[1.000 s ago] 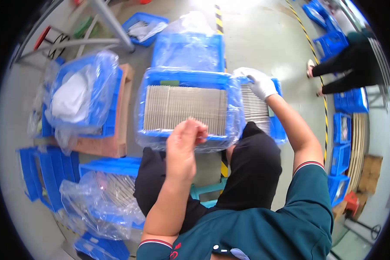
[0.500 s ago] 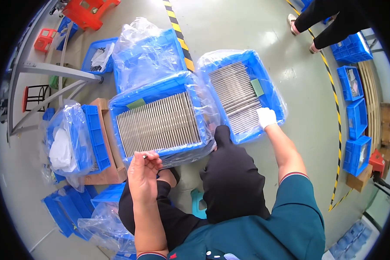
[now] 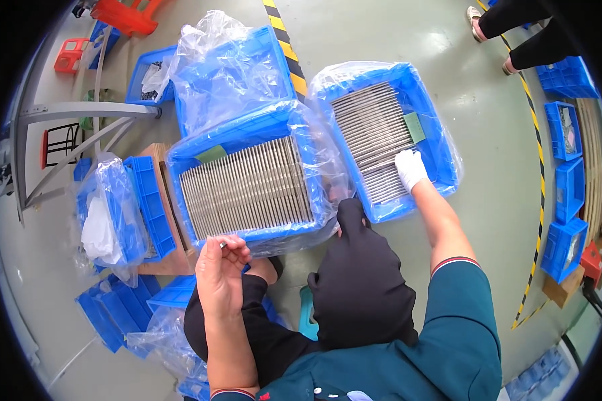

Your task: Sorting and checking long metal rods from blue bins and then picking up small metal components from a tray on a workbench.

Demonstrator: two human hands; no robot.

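Note:
My right hand (image 3: 411,168), in a white glove, reaches into the right blue crate (image 3: 438,175). Its curled fingers press down on the ends of thin metal rods (image 3: 374,123) lying in rows there; whether they grip one is hidden. Bare and raised, my left hand (image 3: 222,271) is by the near edge of the left blue crate (image 3: 247,235). Its thumb and fingers are pinched, with a tiny glint between them too small to name. Slim metal rods (image 3: 244,184) lie side by side in that crate. Clear plastic lines both crates.
Behind the left crate stands another plastic-covered blue crate (image 3: 231,80). Green cards (image 3: 414,127) sit inside the two rod crates. A metal frame (image 3: 87,110) is at left. Another person's legs (image 3: 525,40) are at far right, near striped floor tape (image 3: 538,167).
My right hand has moved farther up along the rods in the right crate. The left hand keeps its pinch, and the dark small piece in it shows less. The view has shifted slightly.

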